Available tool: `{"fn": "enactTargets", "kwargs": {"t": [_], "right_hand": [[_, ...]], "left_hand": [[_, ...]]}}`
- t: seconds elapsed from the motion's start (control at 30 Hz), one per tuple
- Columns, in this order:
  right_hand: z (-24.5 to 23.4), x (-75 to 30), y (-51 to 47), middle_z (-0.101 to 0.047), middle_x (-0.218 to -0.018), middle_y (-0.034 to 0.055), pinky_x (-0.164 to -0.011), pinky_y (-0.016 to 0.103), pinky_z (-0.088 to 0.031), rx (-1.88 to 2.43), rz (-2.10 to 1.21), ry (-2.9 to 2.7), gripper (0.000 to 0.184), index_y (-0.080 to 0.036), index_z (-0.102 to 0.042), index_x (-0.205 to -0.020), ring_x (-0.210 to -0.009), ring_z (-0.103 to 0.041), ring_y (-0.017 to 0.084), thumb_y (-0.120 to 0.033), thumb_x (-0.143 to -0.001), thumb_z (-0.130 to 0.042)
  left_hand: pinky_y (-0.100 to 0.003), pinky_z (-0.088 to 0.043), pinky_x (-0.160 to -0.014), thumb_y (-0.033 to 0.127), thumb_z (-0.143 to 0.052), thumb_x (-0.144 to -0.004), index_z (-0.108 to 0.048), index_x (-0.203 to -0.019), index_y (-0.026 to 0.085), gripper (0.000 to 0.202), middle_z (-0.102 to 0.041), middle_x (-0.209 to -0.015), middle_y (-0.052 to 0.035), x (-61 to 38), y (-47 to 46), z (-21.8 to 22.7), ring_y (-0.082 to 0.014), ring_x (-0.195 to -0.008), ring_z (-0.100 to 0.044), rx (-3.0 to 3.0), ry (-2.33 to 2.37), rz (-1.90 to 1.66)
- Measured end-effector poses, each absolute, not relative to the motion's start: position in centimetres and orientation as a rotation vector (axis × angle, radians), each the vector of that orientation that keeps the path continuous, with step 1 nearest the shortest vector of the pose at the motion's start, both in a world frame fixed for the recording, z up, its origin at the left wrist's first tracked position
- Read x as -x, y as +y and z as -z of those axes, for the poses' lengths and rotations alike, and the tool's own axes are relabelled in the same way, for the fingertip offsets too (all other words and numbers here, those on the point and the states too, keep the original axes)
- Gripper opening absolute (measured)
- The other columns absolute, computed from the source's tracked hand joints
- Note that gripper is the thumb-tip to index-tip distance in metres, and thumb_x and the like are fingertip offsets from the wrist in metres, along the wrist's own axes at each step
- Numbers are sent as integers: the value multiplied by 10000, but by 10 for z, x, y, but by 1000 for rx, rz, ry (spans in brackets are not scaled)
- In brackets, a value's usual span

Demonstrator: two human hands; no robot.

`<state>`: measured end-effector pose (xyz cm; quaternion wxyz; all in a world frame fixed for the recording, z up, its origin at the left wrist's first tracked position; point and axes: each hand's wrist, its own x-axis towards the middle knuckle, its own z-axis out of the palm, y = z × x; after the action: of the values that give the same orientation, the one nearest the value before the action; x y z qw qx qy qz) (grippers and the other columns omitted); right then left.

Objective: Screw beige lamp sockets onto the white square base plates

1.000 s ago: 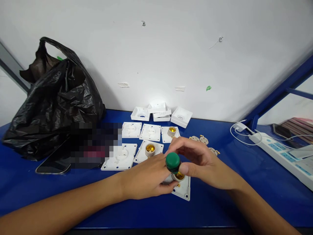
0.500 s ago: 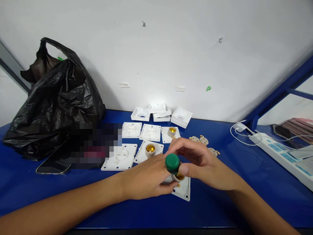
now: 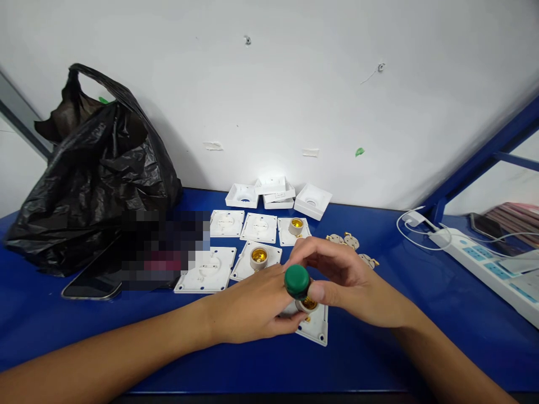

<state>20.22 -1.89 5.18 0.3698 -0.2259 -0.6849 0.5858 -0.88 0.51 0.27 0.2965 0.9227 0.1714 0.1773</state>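
A white square lamp-holder plate (image 3: 316, 328) with a beige, brass-lined socket (image 3: 308, 304) lies on the blue table (image 3: 379, 359) in front of me. My left hand (image 3: 252, 306) rests on it, fingers curled round the socket's left side. My right hand (image 3: 343, 280) pinches a screwdriver by its green handle (image 3: 297, 280), held upright over the socket. The tool's tip is hidden inside the socket.
Several more white plates (image 3: 259, 227), some with sockets (image 3: 258, 258), lie behind, with white square covers (image 3: 312, 200) by the wall. Small brass-tabbed parts (image 3: 351, 241) sit to the right. A black plastic bag (image 3: 92, 168), a phone (image 3: 95, 280) and a power strip (image 3: 488, 269) flank the work.
The green handle has sunk very slightly and the right fingers have shifted round it. The left hand and plate stay put.
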Motion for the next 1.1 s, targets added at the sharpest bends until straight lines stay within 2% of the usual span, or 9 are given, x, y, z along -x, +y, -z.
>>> {"fn": "enactTargets", "kwargs": {"t": [0.13,0.4,0.7,0.83,0.97,1.1], "right_hand": [[-52,-203,-19,-710,-1024,25,-837,300,-539,578,-1507,-1757,187,-235,-728,-1133,-914,-643,157,-350,-991,-765],[-52,-202,-19,-707,-1030,14,-851,278,-527,562,-1526,-1743,163,-234,-734,-1139,-930,-642,139,-285,-988,-768],[-52,-202,-20,-708,-1034,2,-811,231,-513,544,-1555,-1718,164,-223,-736,-1145,-923,-643,109,-238,-985,-767],[-52,-202,-20,-710,-1040,1,-799,221,-515,538,-1562,-1711,167,-223,-737,-1147,-920,-645,102,-230,-983,-767],[-52,-202,-21,-711,-1047,0,-789,221,-514,549,-1573,-1702,172,-230,-738,-1152,-920,-646,103,-238,-983,-771],[-53,-202,-23,-714,-1054,-4,-807,235,-510,560,-1568,-1722,166,-243,-743,-1153,-925,-647,108,-247,-989,-767]], "left_hand": [[-344,-561,-856,213,-663,-984,-642,-999,216,27,-727,-1066,-47,8,4,-5,-246,-985,-702,-2465,475,-452],[-330,-550,-821,189,-672,-980,-619,-1030,209,76,-710,-1051,-45,8,3,-6,-238,-967,-703,-2471,476,-484],[-335,-555,-839,180,-671,-965,-600,-1021,213,97,-698,-1045,-44,7,3,-5,-242,-978,-692,-2431,487,-459],[-331,-550,-829,226,-660,-985,-617,-1068,224,93,-705,-1058,-43,7,3,-7,-241,-972,-688,-2420,503,-421],[-330,-535,-808,244,-633,-998,-614,-1004,215,35,-705,-1032,-42,8,3,-10,-236,-938,-689,-2418,507,-396],[-340,-525,-855,213,-617,-983,-593,-994,216,26,-698,-1064,-42,7,3,-13,-237,-973,-682,-2381,496,-411]]}}
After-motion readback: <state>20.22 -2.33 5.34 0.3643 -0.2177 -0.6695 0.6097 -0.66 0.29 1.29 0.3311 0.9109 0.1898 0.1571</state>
